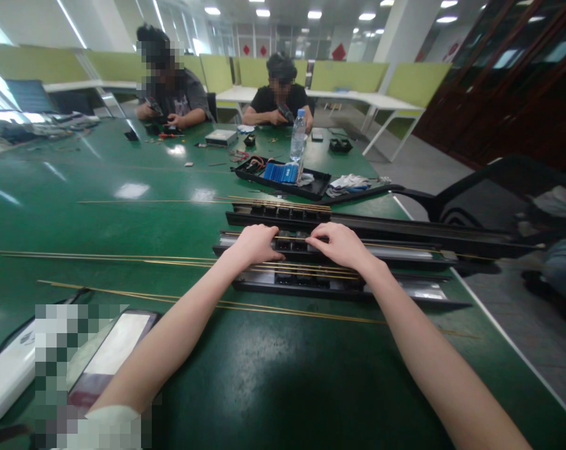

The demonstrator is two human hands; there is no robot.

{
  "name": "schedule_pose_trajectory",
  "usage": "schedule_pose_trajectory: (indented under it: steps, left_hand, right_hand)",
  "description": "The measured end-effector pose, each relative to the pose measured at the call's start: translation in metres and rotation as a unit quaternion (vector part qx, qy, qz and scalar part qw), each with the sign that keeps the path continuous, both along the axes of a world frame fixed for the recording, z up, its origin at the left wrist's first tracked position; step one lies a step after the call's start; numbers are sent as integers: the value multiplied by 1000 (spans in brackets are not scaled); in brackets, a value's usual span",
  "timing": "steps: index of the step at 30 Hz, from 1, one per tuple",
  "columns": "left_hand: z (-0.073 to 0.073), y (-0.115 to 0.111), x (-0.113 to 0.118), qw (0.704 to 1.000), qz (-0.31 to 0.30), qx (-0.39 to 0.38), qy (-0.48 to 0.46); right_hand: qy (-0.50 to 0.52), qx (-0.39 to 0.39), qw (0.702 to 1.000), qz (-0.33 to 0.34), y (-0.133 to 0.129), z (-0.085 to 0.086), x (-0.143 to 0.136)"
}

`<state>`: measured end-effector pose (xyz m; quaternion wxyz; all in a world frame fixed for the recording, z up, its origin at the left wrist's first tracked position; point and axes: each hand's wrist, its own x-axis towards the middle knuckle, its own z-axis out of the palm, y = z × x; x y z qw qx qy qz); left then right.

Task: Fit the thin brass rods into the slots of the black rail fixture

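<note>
My left hand (259,244) rests on the middle black channel (386,251), its thumb and fingers apart around the rail's left part. The fingertips of my right hand (337,240) are pinched on a thin brass rod (293,237) that runs along this channel, over black blocks (299,242). Just nearer lies another black channel (414,301) with several brass rods (311,269) across its top. Behind my hands, a third black channel (283,220) also carries thin rods.
More long rods (124,292) lie on the green table (264,362). Beyond the channels are a black tray (318,184), a water bottle (298,136) and gloves (351,183). Two people sit across the table. A black chair (489,181) stands at the right.
</note>
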<state>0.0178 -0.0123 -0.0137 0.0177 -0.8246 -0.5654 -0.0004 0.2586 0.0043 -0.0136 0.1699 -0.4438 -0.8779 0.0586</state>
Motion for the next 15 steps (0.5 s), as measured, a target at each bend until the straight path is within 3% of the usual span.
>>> schedule_pose_trajectory:
  steps: [15]
  left_hand:
    - [0, 0, 0, 1000, 10, -10, 6]
  right_hand:
    - [-3, -5, 1000, 4, 3, 0, 6]
